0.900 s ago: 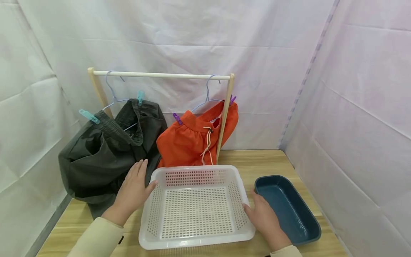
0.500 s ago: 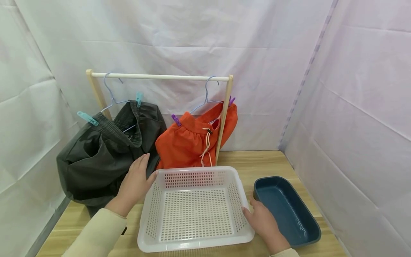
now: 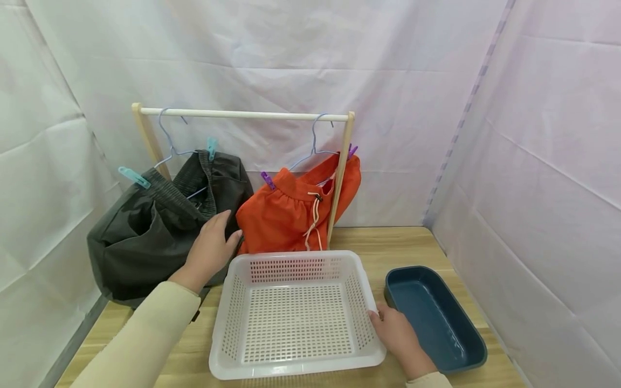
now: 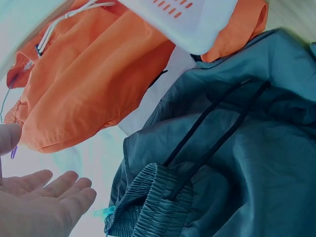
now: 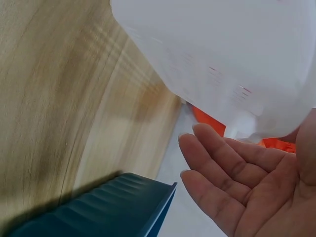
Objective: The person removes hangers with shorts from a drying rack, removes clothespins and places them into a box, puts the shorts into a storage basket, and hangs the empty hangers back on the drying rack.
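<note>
White basket (image 3: 291, 370) lies between my hands, long axis side to side; my right hand (image 3: 399, 335), the nearer, pinches its right rim. My left hand (image 3: 208, 253), fingers straight and empty, hangs by its far-left corner.

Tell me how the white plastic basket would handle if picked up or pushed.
The white plastic basket is probably light for its size, being empty and full of holes. It looks fairly stiff, since its rim shows no sagging. With a broad, flat-looking base, it would likely slide rather than roll.
</note>
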Demonstrator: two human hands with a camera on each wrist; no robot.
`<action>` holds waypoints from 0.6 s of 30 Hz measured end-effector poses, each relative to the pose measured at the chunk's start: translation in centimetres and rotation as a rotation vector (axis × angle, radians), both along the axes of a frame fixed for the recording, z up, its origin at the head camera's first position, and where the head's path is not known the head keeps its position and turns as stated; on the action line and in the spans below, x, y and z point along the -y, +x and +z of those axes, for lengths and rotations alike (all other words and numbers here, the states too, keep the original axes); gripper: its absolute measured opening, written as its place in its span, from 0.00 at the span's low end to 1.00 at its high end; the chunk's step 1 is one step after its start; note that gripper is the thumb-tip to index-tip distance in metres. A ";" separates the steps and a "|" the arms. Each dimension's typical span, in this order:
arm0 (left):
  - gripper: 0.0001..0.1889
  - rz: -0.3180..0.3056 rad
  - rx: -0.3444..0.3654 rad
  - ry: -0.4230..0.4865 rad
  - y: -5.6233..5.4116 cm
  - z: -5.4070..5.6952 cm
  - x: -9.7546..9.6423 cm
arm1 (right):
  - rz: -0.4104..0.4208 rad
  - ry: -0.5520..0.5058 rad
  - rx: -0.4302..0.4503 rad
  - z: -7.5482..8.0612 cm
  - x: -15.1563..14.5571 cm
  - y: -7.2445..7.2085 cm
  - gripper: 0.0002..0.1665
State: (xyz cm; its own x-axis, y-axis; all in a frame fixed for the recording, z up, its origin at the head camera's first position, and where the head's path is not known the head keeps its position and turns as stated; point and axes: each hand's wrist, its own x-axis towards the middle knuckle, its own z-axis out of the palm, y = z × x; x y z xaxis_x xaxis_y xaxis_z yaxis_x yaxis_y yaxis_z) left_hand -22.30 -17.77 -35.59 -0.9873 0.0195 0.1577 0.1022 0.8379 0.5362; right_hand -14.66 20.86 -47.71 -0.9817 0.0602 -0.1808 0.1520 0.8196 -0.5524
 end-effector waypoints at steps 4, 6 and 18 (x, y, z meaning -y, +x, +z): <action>0.33 0.011 0.019 0.013 -0.8 0.8 -0.4 | -0.001 -0.008 0.007 -0.1 0.0 0.0 0.24; 0.33 0.020 0.029 0.010 -1.1 1.1 -0.6 | -0.003 -0.016 0.003 -0.1 0.0 0.0 0.24; 0.30 0.020 0.017 0.027 -3.2 3.0 -2.0 | -0.003 -0.053 -0.021 -0.3 0.0 0.2 0.23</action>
